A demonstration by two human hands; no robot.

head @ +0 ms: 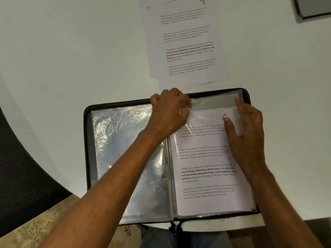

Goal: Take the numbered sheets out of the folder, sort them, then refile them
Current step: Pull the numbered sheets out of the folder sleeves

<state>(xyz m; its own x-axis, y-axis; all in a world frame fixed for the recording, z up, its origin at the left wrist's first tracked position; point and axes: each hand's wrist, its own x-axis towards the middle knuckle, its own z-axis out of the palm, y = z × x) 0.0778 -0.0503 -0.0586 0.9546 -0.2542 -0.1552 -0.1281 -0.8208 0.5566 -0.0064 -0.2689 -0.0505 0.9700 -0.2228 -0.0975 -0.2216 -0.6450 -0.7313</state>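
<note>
Fingers of left hand seemingly pinch sleeve; right hand presses sheet.

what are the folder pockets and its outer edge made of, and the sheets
Pockets: clear thin plastic film, it seems; glossy, crinkled, bright glare. Folder's outer edge: dark, matte, probably fabric or faux leather; stitching faintly visible. Sheets: plain white matte printed paper.

My left hand pinches the top edge of a clear sleeve in the open folder, right hand flat on the printed sheet inside. Loose sheets sit stacked just past it on the white table.
</note>
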